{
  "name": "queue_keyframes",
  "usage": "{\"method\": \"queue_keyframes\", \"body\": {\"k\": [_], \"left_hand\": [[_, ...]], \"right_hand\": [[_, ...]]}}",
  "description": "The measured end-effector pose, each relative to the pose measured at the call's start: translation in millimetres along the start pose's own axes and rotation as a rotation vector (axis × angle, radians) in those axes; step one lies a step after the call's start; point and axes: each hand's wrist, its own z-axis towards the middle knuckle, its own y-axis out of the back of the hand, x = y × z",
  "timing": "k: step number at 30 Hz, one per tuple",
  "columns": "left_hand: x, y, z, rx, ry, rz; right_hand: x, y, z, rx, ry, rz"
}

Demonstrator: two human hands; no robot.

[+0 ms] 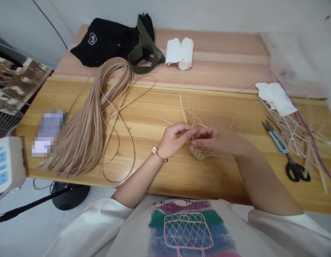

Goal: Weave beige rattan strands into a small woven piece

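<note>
table (181, 175): fills mid-frame.
cane bundle (90, 125): lies left of centre.
left hand (174, 140): centre, your fingertips pinch strands of the woven piece (199, 153).
right hand (216, 139): touches your left, closed on the same piece.
woven piece: centre, under your fingers.

A small tan woven piece (199, 152), rounded and open-latticed, sits at the near middle of the wooden table (224, 107), its thin loose strands (184, 109) fanning toward the far side.
</note>
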Motion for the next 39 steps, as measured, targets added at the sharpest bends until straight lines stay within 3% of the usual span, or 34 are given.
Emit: {"method": "queue_keyframes", "body": {"k": [3, 7, 10, 13, 19, 25, 29, 33, 39], "left_hand": [[5.2, 2.9, 0.5, 0.102, 0.030, -0.018], [4.6, 3.6, 0.0, 0.155, -0.062, 0.120], [-8.5, 2.0, -1.7, 0.118, -0.125, 0.249], [-28.7, 0.1, -10.8, 0.147, -0.133, 0.236], [-46.9, -8.3, -65.5, 0.225, 0.100, 0.119], [-40.4, -11.6, -111.9, 0.386, 0.403, -0.154], [-37.6, -12.3, -120.1, 0.378, 0.512, -0.214], [-38.0, -14.8, -119.4, 0.369, 0.495, -0.194], [-43.6, -14.5, -113.9, 0.366, 0.549, -0.228]], "right_hand": [[-0.3, 5.1, 4.1, 0.036, -0.062, 0.093], [-2.0, 9.1, 6.6, -0.107, -0.058, 0.230], [0.6, 4.9, 3.1, -0.219, 0.005, 0.428], [7.3, -6.7, -8.7, -0.257, -0.024, 0.662], [3.2, -48.7, -41.3, -0.016, -0.208, 0.989], [-19.5, -83.4, -58.0, 0.256, -0.178, 0.972], [-25.3, -87.5, -61.3, 0.337, -0.152, 0.962], [-28.6, -85.2, -61.5, 0.386, -0.127, 0.944], [-28.7, -84.8, -64.8, 0.350, -0.152, 0.897]]}}
